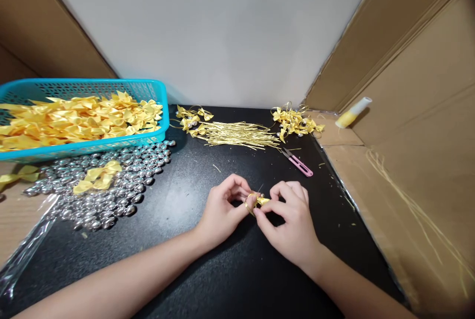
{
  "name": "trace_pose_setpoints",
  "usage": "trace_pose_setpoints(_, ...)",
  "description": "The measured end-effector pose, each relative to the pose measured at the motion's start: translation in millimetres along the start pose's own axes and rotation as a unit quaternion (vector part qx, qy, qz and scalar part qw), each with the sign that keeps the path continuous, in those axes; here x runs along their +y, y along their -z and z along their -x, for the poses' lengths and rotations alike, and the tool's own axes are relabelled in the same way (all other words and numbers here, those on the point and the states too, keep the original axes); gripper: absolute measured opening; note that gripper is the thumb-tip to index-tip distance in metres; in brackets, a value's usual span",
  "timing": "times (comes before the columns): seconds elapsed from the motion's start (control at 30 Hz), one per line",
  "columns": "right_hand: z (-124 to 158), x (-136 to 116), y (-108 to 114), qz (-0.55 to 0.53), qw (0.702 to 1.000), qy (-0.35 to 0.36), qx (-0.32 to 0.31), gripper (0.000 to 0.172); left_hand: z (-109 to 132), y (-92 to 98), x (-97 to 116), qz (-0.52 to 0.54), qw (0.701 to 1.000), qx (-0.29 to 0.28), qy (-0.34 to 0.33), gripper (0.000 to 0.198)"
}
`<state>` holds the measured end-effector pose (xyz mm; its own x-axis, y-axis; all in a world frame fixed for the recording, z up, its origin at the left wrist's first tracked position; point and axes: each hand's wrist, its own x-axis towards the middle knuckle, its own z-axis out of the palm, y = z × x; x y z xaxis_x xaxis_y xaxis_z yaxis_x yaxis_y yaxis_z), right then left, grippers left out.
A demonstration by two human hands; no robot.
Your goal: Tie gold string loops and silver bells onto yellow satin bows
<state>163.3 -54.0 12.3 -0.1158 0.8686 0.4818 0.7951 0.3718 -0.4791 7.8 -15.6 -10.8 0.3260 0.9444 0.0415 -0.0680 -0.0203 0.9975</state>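
Between my fingertips, low over the black table, is a small yellow ribbon bow (263,201) with a loop of gold cord (249,206) at its left. My left hand (226,205) pinches the bow's left side and the cord, thumb and forefinger closed. My right hand (291,217) comes in from the other side, thumb and forefinger closed at the bow's right end. A thin dark sliver, perhaps a needle, sticks up near the left fingertips; its kind is unclear. Part of the bow is hidden behind my fingers.
A turquoise basket (166,111) full of yellow bows stands back left, with silver beads (107,210) spread before it. Gold cord pieces (241,133) lie at the back, beside bows with cords (297,121). Pink thread snips (299,163) and a thread spool (352,113) are right.
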Motion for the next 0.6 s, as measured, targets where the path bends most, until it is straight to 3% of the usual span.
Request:
trace_pose_setpoints(0.37,3.0,-3.5,-3.2,0.000,0.996,-0.077,-0.044,0.007,2.5,1.1,-3.1,-0.017,0.999,0.005,-0.030,0.019)
trace_pose_setpoints(0.6,3.7,-6.4,-7.3,-0.005,0.992,-0.114,-0.046,0.013,1.8,0.4,-4.8,-0.009,0.999,0.013,-0.029,0.020)
